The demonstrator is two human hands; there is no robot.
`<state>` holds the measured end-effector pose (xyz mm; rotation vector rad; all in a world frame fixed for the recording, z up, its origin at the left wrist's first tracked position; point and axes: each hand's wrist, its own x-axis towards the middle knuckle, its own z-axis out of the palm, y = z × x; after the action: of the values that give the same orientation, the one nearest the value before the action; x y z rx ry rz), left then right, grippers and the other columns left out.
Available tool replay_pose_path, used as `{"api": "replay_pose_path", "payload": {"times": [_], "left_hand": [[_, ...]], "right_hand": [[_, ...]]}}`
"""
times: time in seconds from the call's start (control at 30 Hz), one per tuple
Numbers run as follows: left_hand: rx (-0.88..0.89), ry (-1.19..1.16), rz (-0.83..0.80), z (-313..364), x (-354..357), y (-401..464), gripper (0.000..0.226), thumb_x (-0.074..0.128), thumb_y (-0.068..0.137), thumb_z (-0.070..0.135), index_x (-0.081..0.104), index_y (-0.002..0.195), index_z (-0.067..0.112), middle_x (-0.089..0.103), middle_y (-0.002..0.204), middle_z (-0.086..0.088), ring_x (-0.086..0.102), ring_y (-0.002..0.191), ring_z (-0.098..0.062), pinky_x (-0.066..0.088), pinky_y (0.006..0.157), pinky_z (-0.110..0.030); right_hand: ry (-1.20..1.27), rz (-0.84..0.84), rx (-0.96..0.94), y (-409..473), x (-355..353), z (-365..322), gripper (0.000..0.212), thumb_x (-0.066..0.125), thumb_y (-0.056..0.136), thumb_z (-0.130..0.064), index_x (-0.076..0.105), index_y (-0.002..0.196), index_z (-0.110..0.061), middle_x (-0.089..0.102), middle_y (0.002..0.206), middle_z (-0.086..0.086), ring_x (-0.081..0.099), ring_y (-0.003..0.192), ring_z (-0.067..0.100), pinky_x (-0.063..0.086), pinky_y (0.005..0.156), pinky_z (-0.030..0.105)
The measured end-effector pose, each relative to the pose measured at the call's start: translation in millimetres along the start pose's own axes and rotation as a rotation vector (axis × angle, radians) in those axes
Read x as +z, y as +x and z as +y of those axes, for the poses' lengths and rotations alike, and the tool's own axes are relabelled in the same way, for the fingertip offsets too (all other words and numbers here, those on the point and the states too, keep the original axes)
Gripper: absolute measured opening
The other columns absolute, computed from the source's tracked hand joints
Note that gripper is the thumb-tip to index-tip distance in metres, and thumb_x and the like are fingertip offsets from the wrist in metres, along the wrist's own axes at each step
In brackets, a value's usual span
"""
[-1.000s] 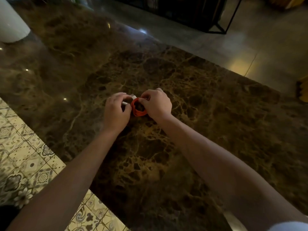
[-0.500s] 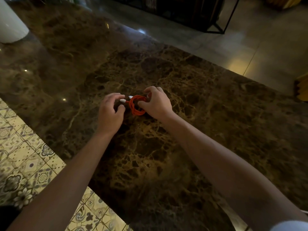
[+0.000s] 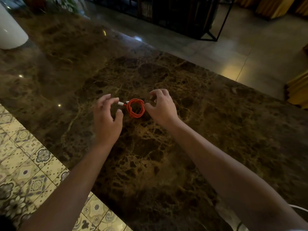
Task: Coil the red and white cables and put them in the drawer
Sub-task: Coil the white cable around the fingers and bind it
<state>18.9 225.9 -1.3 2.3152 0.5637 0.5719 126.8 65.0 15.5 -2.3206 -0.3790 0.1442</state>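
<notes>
The red cable [image 3: 135,107] lies coiled on the counter [image 3: 216,122]; both hands [image 3: 106,117] [image 3: 161,106] flank it, fingers spread, holding nothing. White cable and drawer are out of sight, likely still pending.

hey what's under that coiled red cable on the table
The coiled red cable lies directly on the brown marble tabletop; marble shows through the centre of its loop. Nothing else shows beneath it, though the strands hide the strip they cover.

Both forearms extended forward; left hand [image 3: 106,120] open, fingers [image 3: 106,100] loosely curled and spread; right hand [image 3: 162,108] open, fingers arched, palm down, holding nothing
</notes>
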Motion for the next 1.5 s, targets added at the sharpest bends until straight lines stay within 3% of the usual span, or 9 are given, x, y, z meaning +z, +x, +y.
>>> {"api": "replay_pose_path", "payload": {"times": [0.23,0.37,0.73,0.93,1.03,1.13,1.23,1.37,1.5], "left_hand": [[0.119,-0.041,-0.059,29,7,-40,0.033,0.063,0.099,0.017,0.064,0.132,0.018,0.045,0.152,-0.001,0.035,0.146,-0.014,0.034,0.119,-0.033],[0.212,-0.096,-0.121,58,18,-65,0.032,0.063,0.101,0.018,0.063,0.132,0.018,0.045,0.154,-0.001,0.030,0.147,-0.007,0.016,0.113,0.000],[0.496,-0.297,-0.439,149,71,-154,0.027,0.061,0.104,0.021,0.067,0.129,0.014,0.053,0.147,-0.005,0.045,0.140,-0.014,0.030,0.110,-0.006],[0.620,-0.328,-0.599,185,91,-219,0.020,0.067,0.097,0.009,0.068,0.117,0.014,0.062,0.116,-0.002,0.060,0.088,-0.002,0.046,0.081,-0.003],[0.662,-0.267,-0.671,197,100,-253,0.024,0.071,0.096,0.011,0.068,0.120,0.017,0.062,0.113,0.003,0.061,0.082,-0.003,0.052,0.072,-0.012],[0.651,-0.110,-0.687,204,111,-275,0.027,0.072,0.096,0.020,0.069,0.123,0.019,0.066,0.116,0.001,0.061,0.098,-0.011,0.057,0.085,-0.028],[0.666,-0.028,-0.683,209,113,-297,0.026,0.073,0.095,0.022,0.070,0.121,0.018,0.068,0.119,-0.001,0.058,0.113,-0.018,0.050,0.092,-0.028],[0.731,-0.052,-0.707,215,107,-320,0.026,0.071,0.094,0.012,0.073,0.119,0.018,0.070,0.122,0.000,0.059,0.119,-0.018,0.052,0.100,-0.033],[0.890,-0.137,-0.869,216,98,-333,0.043,0.071,0.089,-0.001,0.073,0.127,0.019,0.065,0.142,0.007,0.043,0.146,-0.015,0.031,0.122,-0.035]], "right_hand": [[-0.028,0.067,-0.027,-54,-45,7,0.050,0.068,0.095,-0.035,0.056,0.141,-0.022,0.046,0.150,-0.001,0.051,0.133,0.017,0.053,0.105,0.037],[-0.042,0.098,0.038,-96,-78,23,0.046,0.067,0.096,-0.036,0.057,0.139,-0.026,0.045,0.150,-0.006,0.051,0.132,0.013,0.054,0.105,0.035],[-0.044,0.300,0.272,-242,-171,92,0.043,0.068,0.094,-0.034,0.060,0.135,-0.023,0.052,0.137,-0.007,0.059,0.118,0.011,0.057,0.097,0.039],[-0.048,0.331,0.400,-333,-202,132,0.035,0.071,0.094,-0.029,0.067,0.128,-0.020,0.062,0.121,-0.006,0.064,0.094,0.009,0.055,0.088,0.031],[-0.042,0.317,0.423,-380,-207,150,0.020,0.071,0.093,-0.026,0.073,0.112,-0.022,0.069,0.104,-0.007,0.066,0.089,0.012,0.057,0.085,0.039],[-0.091,0.194,0.459,-417,-201,157,0.023,0.069,0.095,-0.039,0.070,0.116,-0.029,0.067,0.103,-0.012,0.064,0.092,0.007,0.057,0.084,0.035],[-0.122,0.083,0.515,-439,-187,162,0.034,0.067,0.093,-0.052,0.063,0.121,-0.033,0.066,0.104,-0.015,0.063,0.092,0.006,0.057,0.082,0.029],[-0.064,0.103,0.495,-456,-176,168,0.015,0.063,0.099,-0.037,0.072,0.103,-0.026,0.071,0.089,-0.009,0.067,0.082,0.010,0.060,0.081,0.040],[0.296,0.200,0.292,-472,-186,165,0.012,0.063,0.103,-0.022,0.075,0.106,-0.021,0.074,0.089,-0.003,0.070,0.081,0.016,0.060,0.078,0.043]]}}
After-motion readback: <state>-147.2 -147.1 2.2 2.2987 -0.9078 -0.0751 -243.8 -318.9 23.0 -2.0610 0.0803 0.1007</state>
